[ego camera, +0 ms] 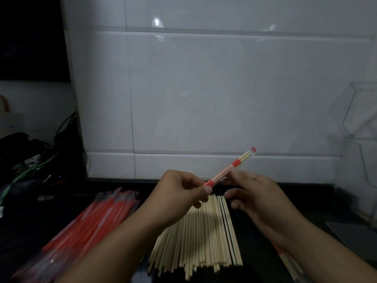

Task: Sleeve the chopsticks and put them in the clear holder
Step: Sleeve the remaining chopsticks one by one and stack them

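Note:
My left hand [183,193] pinches the lower end of a sleeved pair of chopsticks [230,167], a red and clear sleeve with pale tips showing at its upper right end. It points up and to the right. My right hand [255,193] hovers just right of the sleeve with relaxed, slightly curled fingers, its fingertips close to the sleeve's middle; whether they touch it is unclear. Below both hands lies a spread of several bare wooden chopsticks [204,237] on the dark counter. The clear holder [359,119] stands at the far right against the wall.
A pile of several red empty sleeves [85,227] lies on the counter at left. Tangled cables [30,160] and dark gear fill the far left. A white tiled wall [204,88] rises behind. One sleeved pair [289,262] lies under my right forearm.

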A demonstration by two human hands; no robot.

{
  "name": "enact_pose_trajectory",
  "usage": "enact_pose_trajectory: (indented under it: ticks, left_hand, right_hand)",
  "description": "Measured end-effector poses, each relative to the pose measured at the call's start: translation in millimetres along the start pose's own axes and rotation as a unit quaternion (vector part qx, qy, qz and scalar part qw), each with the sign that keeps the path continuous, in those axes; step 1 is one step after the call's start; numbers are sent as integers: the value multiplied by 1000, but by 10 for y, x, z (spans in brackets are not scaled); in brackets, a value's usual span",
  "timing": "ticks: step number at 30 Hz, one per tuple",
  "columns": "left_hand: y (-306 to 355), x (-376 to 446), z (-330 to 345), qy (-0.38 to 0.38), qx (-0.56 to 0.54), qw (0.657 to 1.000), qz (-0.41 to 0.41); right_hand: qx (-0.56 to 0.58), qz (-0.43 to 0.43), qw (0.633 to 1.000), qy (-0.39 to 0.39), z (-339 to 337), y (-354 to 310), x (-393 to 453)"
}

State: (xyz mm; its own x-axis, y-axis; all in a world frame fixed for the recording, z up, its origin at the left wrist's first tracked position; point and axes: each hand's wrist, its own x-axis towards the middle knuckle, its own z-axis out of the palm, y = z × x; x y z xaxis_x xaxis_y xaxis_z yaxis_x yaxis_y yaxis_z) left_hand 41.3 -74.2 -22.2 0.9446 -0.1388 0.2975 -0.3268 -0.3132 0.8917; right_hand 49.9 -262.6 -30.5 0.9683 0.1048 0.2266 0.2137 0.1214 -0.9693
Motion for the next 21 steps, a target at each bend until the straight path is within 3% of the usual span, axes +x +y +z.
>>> enact_pose_trajectory:
  ticks: [5,8,10,15,18,21]
  left_hand:
    - [35,-46,51,-73,54,996,-6]
    - [23,-14,-55,-8,120,992,20]
    - [-29,33,-170,35,186,982,14]
    - [-268,152,-447,63,426,899,-82]
    - [-359,158,-535,21,511,848,-142]
    - [-380,159,-545,-17,538,825,-173]
  right_hand:
    - [-18,-12,998,62,-48,4,47]
    - [-32,-21,994,104,-305,-69,166]
    - [-117,-17,986,116,-490,-90,225]
    - [-400,90,910,62,-740,44,276]
    - [-492,116,861,56,-760,133,302]
    - [-543,118,830,57,-739,157,318]
